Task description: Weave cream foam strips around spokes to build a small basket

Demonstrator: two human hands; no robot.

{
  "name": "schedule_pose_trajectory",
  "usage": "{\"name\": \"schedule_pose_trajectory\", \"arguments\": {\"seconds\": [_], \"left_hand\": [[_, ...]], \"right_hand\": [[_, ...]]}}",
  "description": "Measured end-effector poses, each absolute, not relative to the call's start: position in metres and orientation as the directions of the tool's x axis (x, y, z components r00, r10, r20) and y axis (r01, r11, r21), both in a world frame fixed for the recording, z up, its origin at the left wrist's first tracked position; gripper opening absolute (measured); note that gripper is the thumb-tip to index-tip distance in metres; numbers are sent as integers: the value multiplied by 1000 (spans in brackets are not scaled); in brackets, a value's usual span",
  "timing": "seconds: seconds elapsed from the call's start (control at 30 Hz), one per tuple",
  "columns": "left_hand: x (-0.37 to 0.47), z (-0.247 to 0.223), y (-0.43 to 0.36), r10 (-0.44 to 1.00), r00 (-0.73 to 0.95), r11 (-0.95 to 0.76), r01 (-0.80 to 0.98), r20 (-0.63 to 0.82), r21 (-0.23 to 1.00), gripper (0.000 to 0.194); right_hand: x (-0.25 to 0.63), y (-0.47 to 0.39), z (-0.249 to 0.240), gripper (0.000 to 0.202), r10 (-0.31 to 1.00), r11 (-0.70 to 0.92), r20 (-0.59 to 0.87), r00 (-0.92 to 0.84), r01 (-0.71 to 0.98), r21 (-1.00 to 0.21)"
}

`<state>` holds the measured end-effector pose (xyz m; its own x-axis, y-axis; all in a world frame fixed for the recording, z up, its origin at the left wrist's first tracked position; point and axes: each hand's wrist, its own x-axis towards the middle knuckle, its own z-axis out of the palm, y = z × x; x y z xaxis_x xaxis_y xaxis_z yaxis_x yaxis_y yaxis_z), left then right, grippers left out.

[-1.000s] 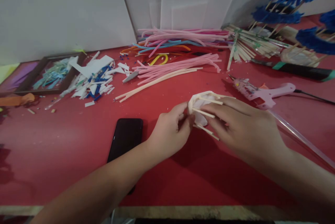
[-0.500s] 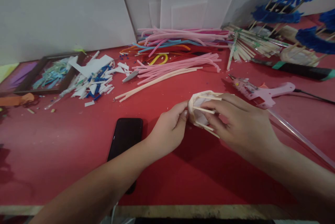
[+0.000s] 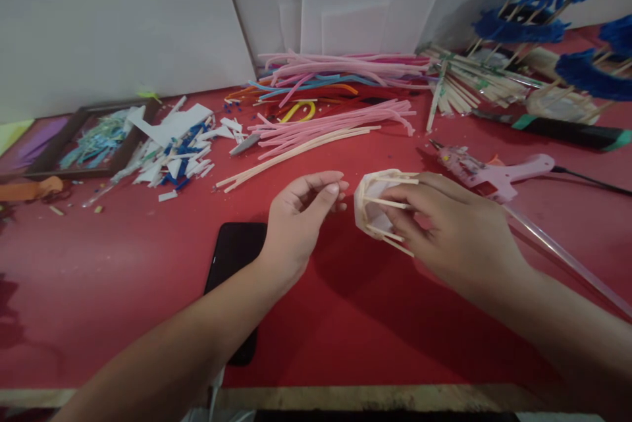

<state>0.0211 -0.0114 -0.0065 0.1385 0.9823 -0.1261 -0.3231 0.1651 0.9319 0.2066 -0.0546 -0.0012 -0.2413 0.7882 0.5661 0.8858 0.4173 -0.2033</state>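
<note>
My right hand [image 3: 454, 228] grips a small craft frame [image 3: 363, 211], a white many-sided base with a tan rim and several thin wooden sticks standing out from it. The frame is tilted on its side, its sticks pointing right, and my thumb and fingers reach in among them. A short gap to the left separates it from my left hand [image 3: 309, 211], whose thumb presses against the fingertips in a pinch. Whether anything small is between those fingertips cannot be made out. Below my left forearm lies a black phone [image 3: 234, 251], partly covered.
Pink pipe cleaners [image 3: 336, 126] and a bundle of wooden sticks [image 3: 457, 86] lie at the back. To the right are a pink glue gun [image 3: 513, 175], a black-and-green tool [image 3: 567, 132] and blue-topped models [image 3: 523, 27]. White and blue scraps [image 3: 182, 145] are heaped left, beside a brown frame [image 3: 44, 152].
My left hand has let go of the craft frame's base and moved left, its fingers now pinched. The right hand keeps its hold and has barely moved.
</note>
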Motion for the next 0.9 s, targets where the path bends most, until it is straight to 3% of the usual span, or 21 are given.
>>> {"name": "schedule_pose_trajectory", "arguments": {"seconds": [0.27,0.63,0.9], "left_hand": [[20,-5,-9,962,143,270,-342,-234,900,19],[18,-6,-9,937,224,335,-370,-266,867,15],[19,-3,-9,921,206,385,-354,-330,852,35]], "right_hand": [[205,-55,0,12,773,432,582,-254,882,-189],[205,-56,1,14,787,430,562,-256,880,-202],[204,-57,0,14,781,434,571,-253,877,-205]]}}
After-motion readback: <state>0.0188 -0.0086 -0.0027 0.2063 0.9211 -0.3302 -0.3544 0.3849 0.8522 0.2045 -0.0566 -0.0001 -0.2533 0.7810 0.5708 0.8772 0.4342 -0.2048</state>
